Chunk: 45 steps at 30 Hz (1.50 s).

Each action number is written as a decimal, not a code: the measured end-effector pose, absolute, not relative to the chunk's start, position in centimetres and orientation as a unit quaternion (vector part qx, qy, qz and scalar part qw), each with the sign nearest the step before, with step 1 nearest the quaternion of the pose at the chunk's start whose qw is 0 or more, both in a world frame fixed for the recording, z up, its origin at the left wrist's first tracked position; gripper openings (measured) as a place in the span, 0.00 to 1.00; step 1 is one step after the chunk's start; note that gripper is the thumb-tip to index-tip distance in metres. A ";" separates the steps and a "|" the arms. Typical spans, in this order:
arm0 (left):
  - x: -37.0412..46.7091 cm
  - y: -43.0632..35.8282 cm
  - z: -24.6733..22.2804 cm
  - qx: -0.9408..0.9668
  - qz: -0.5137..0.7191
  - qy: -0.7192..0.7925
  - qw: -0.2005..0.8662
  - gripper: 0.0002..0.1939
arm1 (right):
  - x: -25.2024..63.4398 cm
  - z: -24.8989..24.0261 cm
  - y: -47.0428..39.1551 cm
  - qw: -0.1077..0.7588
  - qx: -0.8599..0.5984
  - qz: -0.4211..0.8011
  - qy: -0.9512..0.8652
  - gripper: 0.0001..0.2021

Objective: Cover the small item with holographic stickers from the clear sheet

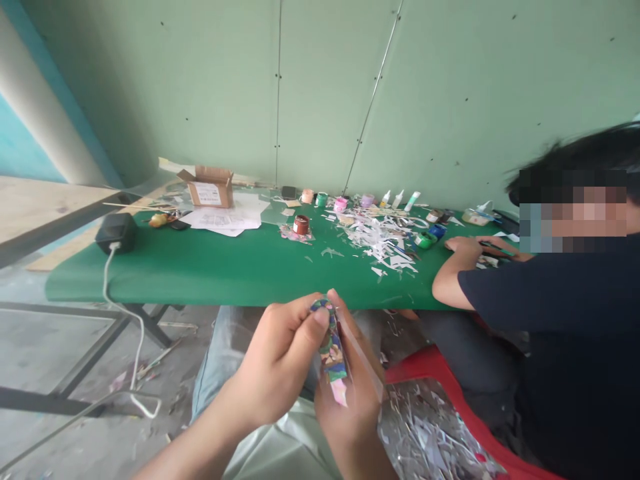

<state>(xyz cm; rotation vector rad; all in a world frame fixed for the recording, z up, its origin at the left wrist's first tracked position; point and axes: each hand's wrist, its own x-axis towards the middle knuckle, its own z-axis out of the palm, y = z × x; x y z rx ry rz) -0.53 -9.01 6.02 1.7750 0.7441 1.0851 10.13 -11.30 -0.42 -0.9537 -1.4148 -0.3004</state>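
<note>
In front of my lap, both hands hold a narrow, multicoloured printed strip (332, 353) with a pale pink lower end. My left hand (285, 347) is closed on its top, the thumb pressed flat against the printed face. From the other side my right hand (357, 383) wraps around the strip, its fingers mostly hidden behind it. A sheet of clear film (361, 353) stands out along the strip's right edge, against my right hand. The exact material of the strip cannot be made out.
On the green table (240, 267) are an open cardboard box (210, 190), papers (233, 217), a brown paint jar (301, 225) and heaped white scraps (375, 233). A co-worker (565, 320) sits at right. A red-rimmed container of scraps (435, 427) stands below. A black power adapter (116, 232) trails a cable.
</note>
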 end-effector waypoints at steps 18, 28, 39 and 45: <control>0.4 -8.7 5.3 0.618 0.515 0.293 0.517 0.20 | 10.1 0.1 -11.0 0.634 -0.408 -0.098 -0.650 0.25; -0.3 -8.6 5.7 0.665 0.446 0.288 0.525 0.22 | 9.9 0.3 -11.7 0.621 -0.440 -0.088 -0.643 0.26; -0.9 -8.2 6.3 0.665 0.395 0.280 0.569 0.20 | 10.3 0.7 -11.6 0.632 -0.423 -0.056 -0.647 0.26; -0.3 -8.3 6.2 0.597 0.446 0.281 0.605 0.19 | 10.6 0.8 -11.6 0.634 -0.411 -0.015 -0.655 0.24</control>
